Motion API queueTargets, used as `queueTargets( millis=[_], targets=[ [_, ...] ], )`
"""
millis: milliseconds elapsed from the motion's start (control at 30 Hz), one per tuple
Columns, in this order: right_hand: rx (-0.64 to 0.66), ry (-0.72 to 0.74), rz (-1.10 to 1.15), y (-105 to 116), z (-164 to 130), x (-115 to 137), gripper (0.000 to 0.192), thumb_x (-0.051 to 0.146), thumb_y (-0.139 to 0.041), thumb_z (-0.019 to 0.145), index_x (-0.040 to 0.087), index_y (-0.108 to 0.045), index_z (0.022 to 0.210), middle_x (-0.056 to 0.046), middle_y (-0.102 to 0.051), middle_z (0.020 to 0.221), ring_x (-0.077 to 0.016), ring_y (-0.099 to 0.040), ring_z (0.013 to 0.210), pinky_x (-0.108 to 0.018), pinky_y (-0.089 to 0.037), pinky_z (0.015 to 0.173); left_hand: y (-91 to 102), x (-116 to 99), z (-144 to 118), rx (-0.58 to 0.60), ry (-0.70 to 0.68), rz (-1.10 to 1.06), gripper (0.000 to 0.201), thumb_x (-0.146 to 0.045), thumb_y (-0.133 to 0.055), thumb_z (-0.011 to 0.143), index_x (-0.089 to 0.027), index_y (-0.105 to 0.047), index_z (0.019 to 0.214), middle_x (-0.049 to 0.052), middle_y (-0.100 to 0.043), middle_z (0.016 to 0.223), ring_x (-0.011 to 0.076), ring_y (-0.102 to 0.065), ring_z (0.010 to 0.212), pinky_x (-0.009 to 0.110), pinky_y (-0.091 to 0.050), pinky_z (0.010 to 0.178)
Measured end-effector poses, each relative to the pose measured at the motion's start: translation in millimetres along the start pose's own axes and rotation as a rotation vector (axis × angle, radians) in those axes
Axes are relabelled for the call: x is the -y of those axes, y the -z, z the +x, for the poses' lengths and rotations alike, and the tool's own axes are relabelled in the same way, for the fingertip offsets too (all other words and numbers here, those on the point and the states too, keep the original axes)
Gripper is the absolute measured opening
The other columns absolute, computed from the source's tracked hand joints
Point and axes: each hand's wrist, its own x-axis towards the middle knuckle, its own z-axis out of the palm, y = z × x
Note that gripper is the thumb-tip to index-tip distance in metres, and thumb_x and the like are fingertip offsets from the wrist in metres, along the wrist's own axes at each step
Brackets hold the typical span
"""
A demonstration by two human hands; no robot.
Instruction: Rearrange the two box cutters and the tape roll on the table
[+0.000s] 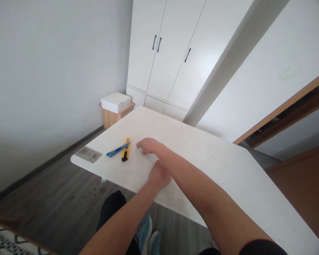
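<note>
My right hand (148, 145) reaches across the white table (201, 156) and closes its fingers around a small shiny round object (140, 149) lying on the tabletop. Just left of it lie a yellow and black utility knife (126, 149) and a blue pen (118, 149), crossing each other. My left hand (159, 175) rests on the table near its front edge, partly under my right forearm, fingers curled; I cannot see anything in it.
A grey card or label (88, 154) sits at the table's left corner. Behind stand a white wardrobe (170, 53) and a white box (115, 102) on a small wooden stand (114, 116). Dark wood floor lies below, with my blue shoes (146, 235).
</note>
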Motion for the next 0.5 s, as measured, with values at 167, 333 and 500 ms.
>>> queueTargets(
  millis=[167, 333, 500],
  targets=[
    [-0.029, 0.026, -0.006, -4.3, 1.6, -0.3, 0.042, 0.022, -0.070, 0.080, 0.024, -0.064, 0.122, -0.008, -0.068, 0.121, -0.0247, -0.060, 0.113, -0.031, -0.046, 0.091, -0.8, 0.7, 0.5, -0.011, 0.033, -0.034, 0.031, -0.016, -0.044, 0.093, -0.015, -0.060, 0.119, 0.010, -0.070, 0.116, 0.0288, -0.061, 0.114, 0.047, -0.045, 0.102],
    [-0.017, 0.041, -0.033, -3.6, 0.7, 0.6, 0.042, 0.024, -0.069, 0.082, 0.023, -0.062, 0.123, -0.009, -0.067, 0.121, -0.0251, -0.060, 0.113, -0.032, -0.046, 0.089, -6.6, 3.8, -0.3, -0.022, 0.008, -0.021, 0.034, -0.017, -0.045, 0.092, -0.015, -0.058, 0.124, 0.011, -0.068, 0.120, 0.0294, -0.060, 0.118, 0.049, -0.043, 0.105],
    [-0.005, 0.029, -0.033, -2.7, -0.7, 2.4, 0.042, 0.024, -0.067, 0.084, 0.023, -0.060, 0.125, -0.009, -0.066, 0.122, -0.0243, -0.059, 0.113, -0.031, -0.046, 0.086, -7.4, 3.2, -2.4, -0.031, 0.011, 0.015, 0.037, -0.016, -0.043, 0.092, -0.015, -0.056, 0.127, 0.012, -0.068, 0.122, 0.0297, -0.060, 0.119, 0.050, -0.042, 0.106]
  ],
)
